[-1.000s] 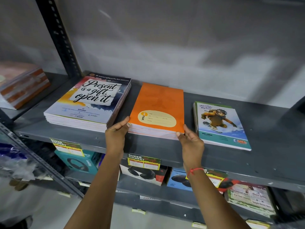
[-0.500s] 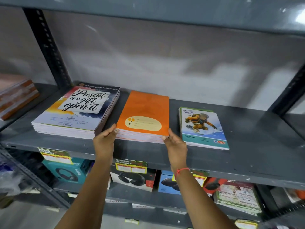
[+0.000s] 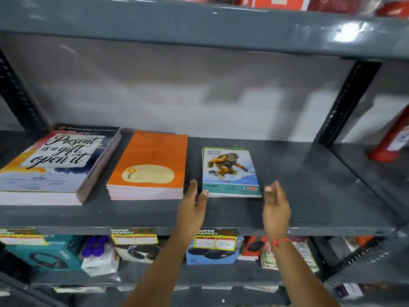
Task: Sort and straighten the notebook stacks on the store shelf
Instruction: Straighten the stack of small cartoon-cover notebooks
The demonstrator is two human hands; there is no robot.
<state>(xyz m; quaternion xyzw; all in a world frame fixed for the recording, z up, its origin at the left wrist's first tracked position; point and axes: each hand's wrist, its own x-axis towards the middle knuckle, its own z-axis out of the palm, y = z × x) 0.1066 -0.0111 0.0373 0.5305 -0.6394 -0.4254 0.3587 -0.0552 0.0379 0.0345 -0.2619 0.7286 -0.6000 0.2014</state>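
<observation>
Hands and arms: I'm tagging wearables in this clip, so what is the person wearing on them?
Both forearms are bare, with no sleeves, gloves, rings or watch visible. The left hand wears nothing. The right hand has a thin red thread bracelet around the wrist.

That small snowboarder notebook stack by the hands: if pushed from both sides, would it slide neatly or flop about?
The snowboarder notebook stack is thin and lies flat on the smooth metal shelf, so it would probably slide easily. Green covers peek out at its back edge, so the soft-looking books may shift against each other. It likely weighs little.
</observation>
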